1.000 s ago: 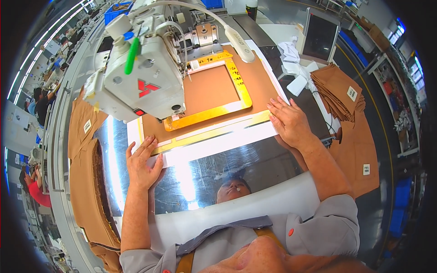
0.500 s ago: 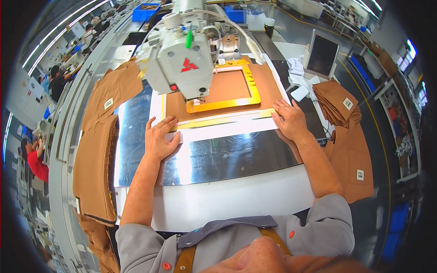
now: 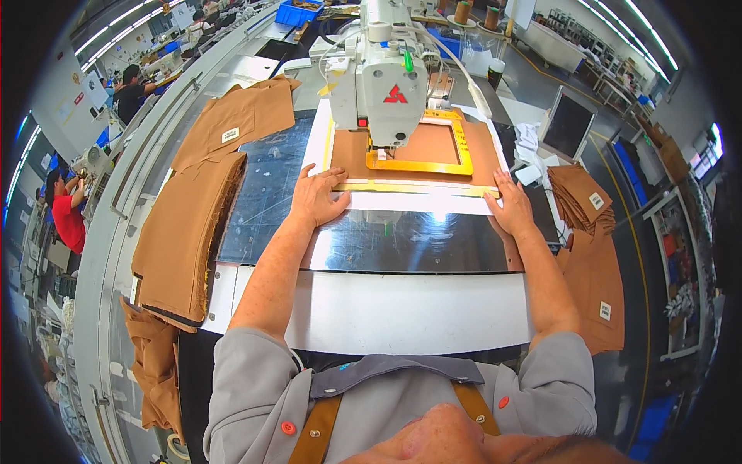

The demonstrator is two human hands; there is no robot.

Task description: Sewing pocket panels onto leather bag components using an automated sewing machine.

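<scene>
My left hand (image 3: 318, 198) lies on the near left corner of a white sewing template (image 3: 421, 203), fingers spread and thumb out to the side. At the near right corner, my right hand (image 3: 512, 206) rests flat with its fingers stretched. Between them, a brown fabric piece (image 3: 352, 158) lies in the template, edged by yellow strips. On top of the fabric sits a yellow rectangular frame (image 3: 429, 166) with a window in it. A sewing machine head (image 3: 390, 93) stands over the frame's left part and hides some of it. Neither hand holds anything.
A shiny metal plate (image 3: 402, 243) lies in front of the template. Thick brown fabric stacks (image 3: 182, 232) stand on the left, with labelled pieces (image 3: 251, 124) behind. Folded brown pieces (image 3: 576, 197) and a dark panel (image 3: 568, 124) are at right. Other people work far left.
The view has shifted, so the machine and template appear farther right and slightly higher. Both hands stay on the template's near corners, and the yellow frame remains under the machine head.
</scene>
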